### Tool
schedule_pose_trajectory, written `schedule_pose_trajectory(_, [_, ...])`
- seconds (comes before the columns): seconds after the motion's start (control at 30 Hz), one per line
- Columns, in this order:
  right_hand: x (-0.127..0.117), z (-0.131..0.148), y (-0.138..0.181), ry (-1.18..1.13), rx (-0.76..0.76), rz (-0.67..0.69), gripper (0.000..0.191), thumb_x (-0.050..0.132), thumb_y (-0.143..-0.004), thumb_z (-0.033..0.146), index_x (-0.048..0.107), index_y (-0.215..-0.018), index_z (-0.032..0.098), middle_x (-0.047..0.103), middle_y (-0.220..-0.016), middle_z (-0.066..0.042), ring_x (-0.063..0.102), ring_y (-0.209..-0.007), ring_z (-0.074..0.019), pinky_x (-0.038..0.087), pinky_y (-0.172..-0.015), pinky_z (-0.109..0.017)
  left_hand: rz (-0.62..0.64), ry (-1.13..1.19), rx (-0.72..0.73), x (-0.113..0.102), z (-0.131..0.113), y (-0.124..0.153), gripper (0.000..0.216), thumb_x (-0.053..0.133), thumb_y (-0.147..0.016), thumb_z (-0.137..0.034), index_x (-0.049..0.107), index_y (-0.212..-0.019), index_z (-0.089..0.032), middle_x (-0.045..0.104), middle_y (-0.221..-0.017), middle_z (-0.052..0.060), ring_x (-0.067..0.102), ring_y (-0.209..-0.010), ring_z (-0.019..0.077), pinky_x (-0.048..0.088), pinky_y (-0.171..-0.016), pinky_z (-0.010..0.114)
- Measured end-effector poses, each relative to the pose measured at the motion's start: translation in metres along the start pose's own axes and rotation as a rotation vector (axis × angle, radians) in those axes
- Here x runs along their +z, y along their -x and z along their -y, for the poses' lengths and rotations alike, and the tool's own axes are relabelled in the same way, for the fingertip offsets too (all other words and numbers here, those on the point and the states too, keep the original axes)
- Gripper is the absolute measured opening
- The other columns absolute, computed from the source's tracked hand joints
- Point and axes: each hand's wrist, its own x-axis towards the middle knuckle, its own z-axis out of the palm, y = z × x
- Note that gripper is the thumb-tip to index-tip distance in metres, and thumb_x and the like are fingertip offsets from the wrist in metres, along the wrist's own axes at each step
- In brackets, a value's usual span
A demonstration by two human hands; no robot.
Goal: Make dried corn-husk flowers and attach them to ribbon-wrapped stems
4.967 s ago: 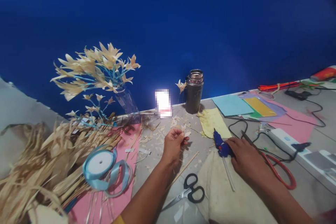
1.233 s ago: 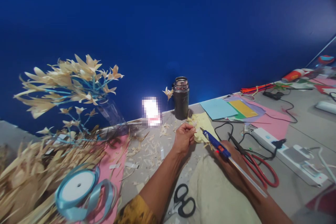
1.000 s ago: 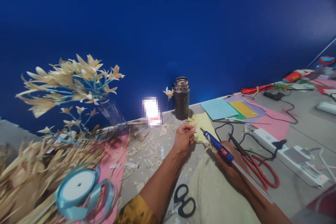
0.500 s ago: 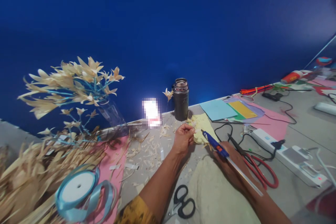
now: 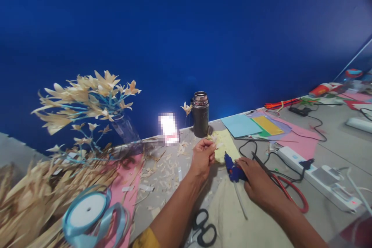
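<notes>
My left hand [image 5: 202, 155] is closed in a pinch on a small pale dried-leaf flower piece [image 5: 213, 138], held just above the table. My right hand [image 5: 255, 180] rests low on the table with its fingers round the blue glue gun [image 5: 231, 166], whose nozzle points toward the left hand and whose clear glue stick [image 5: 241, 204] trails back toward me. A yellow sheet [image 5: 225, 145] lies under both. Leaf scraps [image 5: 165, 166] litter the grey table.
A vase of leaf flowers [image 5: 93, 99] stands at left above a pile of dried leaves [image 5: 35, 197] and a light blue ribbon spool [image 5: 87, 217]. Black scissors [image 5: 203, 232], a dark flask [image 5: 200, 114], red-handled scissors [image 5: 293, 195], a power strip [image 5: 316, 176] and coloured papers [image 5: 261, 124] surround my hands.
My right hand has lowered the glue gun from its raised, tilted position down onto the table. The left hand stays put with its pinch. The camera has tipped up a little.
</notes>
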Motion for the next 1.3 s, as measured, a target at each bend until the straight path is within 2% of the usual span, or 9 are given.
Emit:
schedule_pose_trajectory(0.07, [-0.015, 0.007, -0.01, 0.017, -0.012, -0.064, 0.043, 0.053, -0.081, 0.008, 0.068, -0.119, 0.02, 0.069, -0.12, -0.014, 0.063, -0.107, -0.0302, 0.052, -0.091, -0.045, -0.047, -0.015, -0.01, 0.0, -0.002, 0.005, 0.046, 0.091, -0.059, -0.033, 0.053, -0.078, -0.017, 0.05, -0.058, -0.008, 0.036, -0.042, 0.0019, 0.017, -0.041, 0.016])
schedule_pose_trajectory(0.13, [-0.029, 0.021, -0.024, 0.038, -0.021, -0.183, 0.019, 0.056, -0.093, 0.02, 0.073, -0.102, 0.02, 0.071, -0.098, -0.012, 0.063, -0.093, -0.0283, 0.05, -0.081, -0.041, -0.077, -0.009, -0.029, 0.0, -0.003, 0.01, 0.047, 0.092, -0.057, -0.034, 0.053, -0.079, -0.017, 0.049, -0.057, -0.008, 0.036, -0.043, 0.0022, 0.016, -0.041, 0.016])
schedule_pose_trajectory(0.33, [-0.048, 0.063, -0.065, 0.191, -0.239, -0.321, 0.023, 0.055, -0.1, 0.021, 0.077, -0.095, 0.022, 0.069, -0.086, -0.008, 0.052, -0.077, -0.0215, 0.038, -0.071, -0.034, -0.081, 0.037, -0.07, 0.005, -0.004, 0.026, 0.05, 0.092, -0.055, -0.034, 0.053, -0.081, -0.018, 0.046, -0.054, -0.009, 0.032, -0.043, 0.0023, 0.014, -0.041, 0.016])
schedule_pose_trajectory(0.53, [-0.046, 0.064, -0.074, 0.19, -0.331, -0.272, 0.024, 0.055, -0.1, 0.019, 0.078, -0.098, 0.024, 0.068, -0.083, -0.006, 0.05, -0.079, -0.021, 0.036, -0.073, -0.034, -0.114, 0.005, -0.08, 0.004, -0.005, 0.036, 0.048, 0.093, -0.054, -0.034, 0.056, -0.081, -0.017, 0.044, -0.05, -0.01, 0.034, -0.042, 0.0032, 0.014, -0.041, 0.017])
schedule_pose_trajectory(0.63, [-0.048, 0.063, -0.074, 0.153, -0.345, -0.244, 0.024, 0.054, -0.1, 0.019, 0.077, -0.093, 0.023, 0.067, -0.081, -0.006, 0.051, -0.078, -0.0206, 0.037, -0.073, -0.034, -0.112, 0.032, -0.088, 0.003, -0.006, 0.038, 0.047, 0.093, -0.054, -0.031, 0.057, -0.081, -0.016, 0.056, -0.06, -0.005, 0.035, -0.042, 0.002, 0.015, -0.039, 0.016])
schedule_pose_trajectory(0.73, [-0.048, 0.063, -0.075, -0.021, -0.197, -0.284, 0.024, 0.056, -0.098, 0.023, 0.077, -0.086, 0.023, 0.068, -0.081, -0.007, 0.056, -0.079, -0.0207, 0.042, -0.074, -0.034, -0.097, 0.117, -0.157, 0.004, -0.01, 0.041, 0.043, 0.09, -0.057, -0.023, 0.057, -0.083, -0.015, 0.064, -0.075, -0.001, 0.035, -0.043, 0.0002, 0.014, -0.038, 0.015])
schedule_pose_trajectory(0.83, [-0.045, 0.064, -0.077, -0.423, 0.132, -0.313, 0.02, 0.062, -0.092, 0.033, 0.076, -0.081, 0.022, 0.07, -0.081, -0.005, 0.059, -0.072, -0.0192, 0.046, -0.067, -0.032, -0.091, 0.211, -0.26, 0.006, -0.014, 0.043, 0.039, 0.087, -0.061, -0.014, 0.056, -0.084, -0.015, 0.061, -0.076, -0.002, 0.033, -0.043, -0.0008, 0.014, -0.036, 0.013])
schedule_pose_trajectory(0.93, [-0.041, 0.065, -0.08, -0.739, 0.365, -0.238, 0.022, 0.069, -0.084, 0.04, 0.075, -0.079, 0.019, 0.072, -0.079, -0.004, 0.059, -0.065, -0.0174, 0.045, -0.058, -0.03, -0.091, 0.25, -0.311, 0.007, -0.016, 0.043, 0.032, 0.083, -0.066, -0.009, 0.056, -0.083, -0.013, 0.06, -0.076, -0.001, 0.031, -0.042, -0.0016, 0.015, -0.034, 0.011])
schedule_pose_trajectory(1.3, [-0.039, 0.076, -0.084, -0.694, 0.288, -0.288, 0.018, 0.069, -0.084, 0.036, 0.074, -0.077, 0.02, 0.068, -0.076, -0.002, 0.051, -0.061, -0.0148, 0.042, -0.057, -0.028, -0.061, 0.257, -0.32, 0.006, -0.013, 0.041, 0.023, 0.083, -0.068, -0.007, 0.064, -0.08, -0.008, 0.06, -0.076, 0.0, 0.032, -0.042, -0.0029, 0.018, -0.032, 0.01])
